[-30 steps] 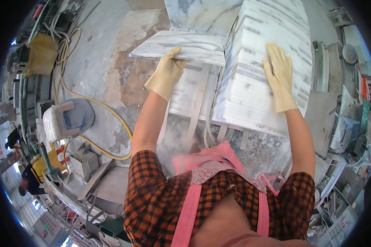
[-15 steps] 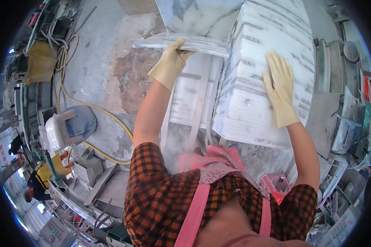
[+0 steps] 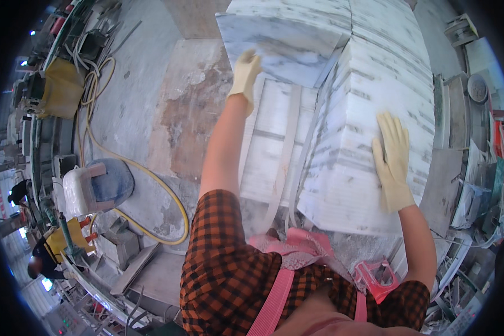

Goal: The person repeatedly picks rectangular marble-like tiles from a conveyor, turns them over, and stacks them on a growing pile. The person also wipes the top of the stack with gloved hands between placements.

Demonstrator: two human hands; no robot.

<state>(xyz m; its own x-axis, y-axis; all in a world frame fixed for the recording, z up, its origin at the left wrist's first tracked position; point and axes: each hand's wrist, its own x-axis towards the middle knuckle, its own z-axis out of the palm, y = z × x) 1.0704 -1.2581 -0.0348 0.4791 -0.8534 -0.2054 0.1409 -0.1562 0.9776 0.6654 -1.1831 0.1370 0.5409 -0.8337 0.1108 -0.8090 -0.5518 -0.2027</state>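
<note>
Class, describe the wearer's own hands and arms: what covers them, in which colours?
The left hand and right hand wear matching cream gloves with plain cuffs. The forearms are bare; above them are short sleeves checked in orange-brown and black.

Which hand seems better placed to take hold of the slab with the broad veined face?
Probably the left hand: it overlaps the veined slab in view, though contact is unclear. The right hand lies spread over the marble stack, farther from it.
</note>
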